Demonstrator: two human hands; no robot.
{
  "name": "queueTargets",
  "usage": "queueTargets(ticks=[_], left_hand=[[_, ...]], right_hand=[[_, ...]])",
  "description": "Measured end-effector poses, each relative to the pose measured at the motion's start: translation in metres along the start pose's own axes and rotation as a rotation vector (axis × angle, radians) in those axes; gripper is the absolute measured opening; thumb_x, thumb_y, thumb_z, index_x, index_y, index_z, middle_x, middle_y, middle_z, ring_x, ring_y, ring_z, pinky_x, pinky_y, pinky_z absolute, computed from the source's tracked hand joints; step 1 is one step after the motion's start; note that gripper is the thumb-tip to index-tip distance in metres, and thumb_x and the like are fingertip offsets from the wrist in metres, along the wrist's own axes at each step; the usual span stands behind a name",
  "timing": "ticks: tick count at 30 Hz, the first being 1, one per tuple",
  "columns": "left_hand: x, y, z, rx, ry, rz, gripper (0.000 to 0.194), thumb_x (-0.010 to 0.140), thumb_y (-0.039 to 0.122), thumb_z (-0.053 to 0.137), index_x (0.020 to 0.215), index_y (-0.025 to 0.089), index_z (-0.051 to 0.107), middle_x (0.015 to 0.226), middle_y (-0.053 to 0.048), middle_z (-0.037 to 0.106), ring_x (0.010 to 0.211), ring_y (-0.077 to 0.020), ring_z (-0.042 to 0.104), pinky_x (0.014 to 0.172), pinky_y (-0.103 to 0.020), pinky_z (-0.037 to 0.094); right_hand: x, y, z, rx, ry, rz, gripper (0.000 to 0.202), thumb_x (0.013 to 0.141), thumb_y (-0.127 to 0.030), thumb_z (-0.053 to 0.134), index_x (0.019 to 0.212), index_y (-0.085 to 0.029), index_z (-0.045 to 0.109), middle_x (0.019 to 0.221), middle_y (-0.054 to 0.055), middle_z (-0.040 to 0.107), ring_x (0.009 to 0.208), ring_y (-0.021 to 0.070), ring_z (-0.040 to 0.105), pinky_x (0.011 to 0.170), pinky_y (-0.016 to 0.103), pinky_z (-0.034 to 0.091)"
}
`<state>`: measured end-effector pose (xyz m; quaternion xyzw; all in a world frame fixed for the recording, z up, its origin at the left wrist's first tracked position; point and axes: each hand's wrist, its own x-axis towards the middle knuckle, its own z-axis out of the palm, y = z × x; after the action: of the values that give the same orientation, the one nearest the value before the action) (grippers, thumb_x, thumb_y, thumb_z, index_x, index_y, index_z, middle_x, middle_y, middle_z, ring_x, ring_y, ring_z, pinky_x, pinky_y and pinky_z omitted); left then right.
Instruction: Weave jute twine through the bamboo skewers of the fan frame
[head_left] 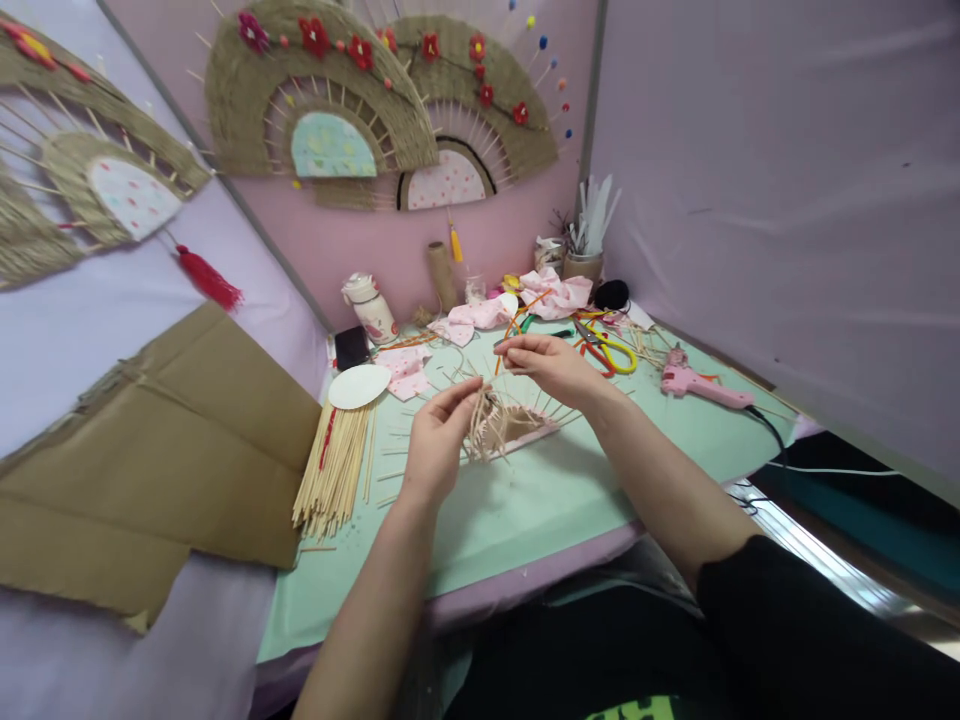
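Observation:
Fingers of my left hand (442, 435) are pinched on a tangled bundle of pale twine (489, 430), whose loose strands hang down. My right hand (547, 365) is a little higher and to the right, its thumb and forefinger pressed together on a thin pale strand that runs toward the left hand. Under both hands lies a half-round fan piece (525, 425) of brown card with a pink edge, thin sticks spreading out from it. Part of this piece is hidden by the twine and my left hand.
A pile of wooden sticks (334, 465) and a white oval disc (360, 387) lie left, beside brown cardboard (172, 460). Yellow-handled scissors (619, 352) and a pink glue gun (701, 385) with a cord are at right. A bottle (371, 308) stands behind; finished fans (322, 90) hang above.

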<state>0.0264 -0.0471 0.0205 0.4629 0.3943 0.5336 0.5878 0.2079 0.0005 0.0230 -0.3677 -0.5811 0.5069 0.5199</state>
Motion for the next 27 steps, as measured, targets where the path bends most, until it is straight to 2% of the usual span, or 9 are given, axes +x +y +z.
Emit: queueTargets(ticks=[3,7,11,15,18,22,27], left_hand=[[0.022,0.006,0.0,-0.067,0.005,0.026,0.039,0.06,0.031,0.076,0.094,0.014,0.067,0.091,-0.009,0.07,0.079,-0.0146,0.064,0.078,-0.028,0.049],[0.039,-0.015,-0.003,-0.113,0.007,-0.011,0.041,0.057,0.03,0.078,0.092,0.013,0.066,0.084,-0.007,0.07,0.072,-0.0125,0.064,0.073,-0.026,0.049],[0.039,-0.032,-0.008,-0.031,-0.039,-0.032,0.039,0.059,0.03,0.076,0.093,0.013,0.066,0.083,-0.006,0.069,0.068,-0.0116,0.062,0.068,-0.025,0.048],[0.036,-0.032,-0.011,-0.087,0.0,-0.082,0.026,0.064,0.03,0.069,0.083,0.013,0.065,0.082,-0.006,0.068,0.072,-0.0141,0.063,0.069,-0.027,0.05],[0.037,-0.031,-0.014,-0.126,0.011,-0.11,0.024,0.067,0.034,0.066,0.078,0.012,0.064,0.078,-0.006,0.067,0.069,-0.0132,0.062,0.067,-0.027,0.05],[0.039,-0.034,-0.018,-0.015,0.003,-0.175,0.03,0.06,0.036,0.073,0.075,0.013,0.063,0.072,-0.005,0.066,0.059,-0.0116,0.06,0.059,-0.026,0.049],[0.039,-0.035,-0.018,0.084,-0.005,-0.15,0.03,0.055,0.034,0.076,0.071,0.012,0.063,0.07,-0.005,0.066,0.057,-0.012,0.059,0.058,-0.026,0.047]], right_hand=[[0.012,0.002,0.01,0.119,-0.057,-0.003,0.028,0.066,-0.031,0.068,0.091,-0.019,0.066,0.085,0.002,0.064,0.079,0.0119,0.055,0.079,0.028,0.042],[0.018,0.019,0.021,0.195,0.016,-0.015,0.028,0.062,-0.03,0.072,0.087,-0.018,0.065,0.078,-0.001,0.063,0.074,0.0104,0.056,0.078,0.028,0.043],[0.015,0.038,0.023,0.109,0.053,0.05,0.023,0.063,-0.033,0.071,0.077,-0.016,0.063,0.071,0.0,0.063,0.069,0.0114,0.057,0.073,0.028,0.044],[0.01,0.047,0.022,0.038,0.041,0.056,0.024,0.065,-0.034,0.069,0.08,-0.017,0.064,0.072,0.0,0.065,0.069,0.012,0.057,0.071,0.027,0.044],[0.01,0.051,0.023,0.031,0.026,0.022,0.026,0.065,-0.034,0.069,0.084,-0.017,0.063,0.073,-0.001,0.064,0.069,0.0115,0.058,0.071,0.027,0.044],[0.011,0.054,0.028,0.018,0.019,-0.024,0.031,0.065,-0.033,0.069,0.091,-0.018,0.061,0.075,0.0,0.063,0.07,0.0124,0.058,0.071,0.028,0.045],[0.011,0.057,0.031,0.057,0.008,-0.053,0.034,0.065,-0.031,0.069,0.094,-0.017,0.058,0.074,-0.001,0.06,0.069,0.011,0.056,0.071,0.027,0.045]])
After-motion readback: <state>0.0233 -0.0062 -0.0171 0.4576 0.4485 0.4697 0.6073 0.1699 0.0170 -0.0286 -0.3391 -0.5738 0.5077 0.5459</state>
